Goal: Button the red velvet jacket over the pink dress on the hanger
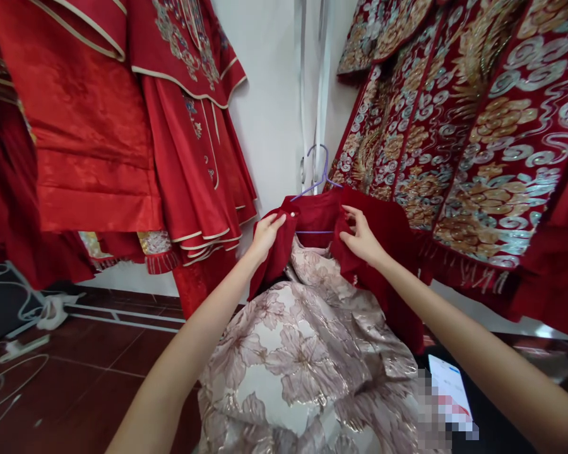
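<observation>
A dark red velvet jacket (pixel 383 230) is on a purple hanger (pixel 324 170), its front parted to show the red lining. My left hand (pixel 267 233) pinches the front edge of the jacket on the left, close to a small pearl-like button (pixel 292 214). On the other side, my right hand (pixel 360 236) grips the opposite front edge between thumb and fingers. Below and between my arms lies a pale floral dress (pixel 298 353) with shiny mauve flowers. Its upper part reaches up into the jacket's opening.
Red garments with cream piping (pixel 194 157) hang at left; a heavily embroidered red outfit (pixel 478 139) hangs at right. White poles (pixel 312 82) stand behind the hanger. A phone (pixel 449 388) lies lower right. White shoes (pixel 52 313) and cables (pixel 14 378) are at lower left.
</observation>
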A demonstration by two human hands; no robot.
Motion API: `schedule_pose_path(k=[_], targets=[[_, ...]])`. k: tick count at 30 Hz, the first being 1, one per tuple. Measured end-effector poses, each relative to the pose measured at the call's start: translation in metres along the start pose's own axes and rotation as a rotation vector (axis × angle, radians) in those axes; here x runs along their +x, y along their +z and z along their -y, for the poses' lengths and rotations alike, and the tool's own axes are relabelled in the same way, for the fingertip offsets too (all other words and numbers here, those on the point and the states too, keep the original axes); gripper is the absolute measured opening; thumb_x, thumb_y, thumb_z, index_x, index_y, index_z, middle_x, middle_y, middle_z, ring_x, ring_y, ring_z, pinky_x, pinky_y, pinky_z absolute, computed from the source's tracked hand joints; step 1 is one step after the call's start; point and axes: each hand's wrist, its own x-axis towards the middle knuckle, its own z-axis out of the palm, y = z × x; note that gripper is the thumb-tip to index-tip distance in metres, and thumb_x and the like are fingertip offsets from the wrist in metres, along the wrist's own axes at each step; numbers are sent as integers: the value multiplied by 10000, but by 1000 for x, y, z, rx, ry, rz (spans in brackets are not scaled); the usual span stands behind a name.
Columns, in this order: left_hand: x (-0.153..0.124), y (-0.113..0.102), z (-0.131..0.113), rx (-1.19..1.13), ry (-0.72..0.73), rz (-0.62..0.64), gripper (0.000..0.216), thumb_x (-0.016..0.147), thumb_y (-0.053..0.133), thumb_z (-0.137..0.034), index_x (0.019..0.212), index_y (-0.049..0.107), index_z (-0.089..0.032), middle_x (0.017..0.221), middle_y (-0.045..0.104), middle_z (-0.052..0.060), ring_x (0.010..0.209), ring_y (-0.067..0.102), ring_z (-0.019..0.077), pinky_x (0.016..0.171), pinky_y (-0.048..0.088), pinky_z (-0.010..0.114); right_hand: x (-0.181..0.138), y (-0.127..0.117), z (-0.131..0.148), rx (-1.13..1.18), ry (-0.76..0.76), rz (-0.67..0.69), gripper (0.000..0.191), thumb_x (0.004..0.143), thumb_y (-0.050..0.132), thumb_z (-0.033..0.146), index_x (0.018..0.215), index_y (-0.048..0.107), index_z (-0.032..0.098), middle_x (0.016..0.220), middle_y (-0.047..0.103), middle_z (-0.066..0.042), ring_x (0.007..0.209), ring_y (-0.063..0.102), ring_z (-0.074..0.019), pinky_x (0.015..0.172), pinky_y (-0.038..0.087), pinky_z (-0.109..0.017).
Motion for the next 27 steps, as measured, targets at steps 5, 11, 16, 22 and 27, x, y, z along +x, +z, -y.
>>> schedule_pose_path(k=[5,11,16,22,27], targets=[[-13,27,4,100,92,113,267,784,656,-401,907,663,-163,928,693,25,898,623,193,848,453,287,2,1,18,53,-22,47,386,653,487,147,1034,494,211,1059,562,-43,717,545,-123,725,491,-300],[-22,41,36,201,180,131,243,835,577,-417,795,594,-178,802,648,3,796,592,140,797,447,246,-25,28,18,12,-76,178,318,714,515,187,1030,497,213,1059,579,-48,789,578,-148,792,499,-338],[-25,41,34,82,119,112,193,735,688,-292,848,583,-177,907,681,46,888,635,172,866,461,315,-26,23,20,22,-120,124,204,824,507,279,1018,524,218,1038,607,-50,847,592,-157,842,491,-344],[-26,45,31,119,116,69,315,615,737,-108,904,621,-152,1006,676,92,907,639,187,897,474,363,-25,16,23,-27,-76,102,286,864,506,403,1082,499,218,1003,589,-66,734,576,-162,521,506,-266],[-25,45,37,84,72,117,338,620,733,-92,934,623,-149,1022,686,89,912,642,176,921,467,359,-24,17,18,-53,-94,82,235,877,487,391,1040,495,222,989,593,-59,749,588,-166,506,498,-256]])
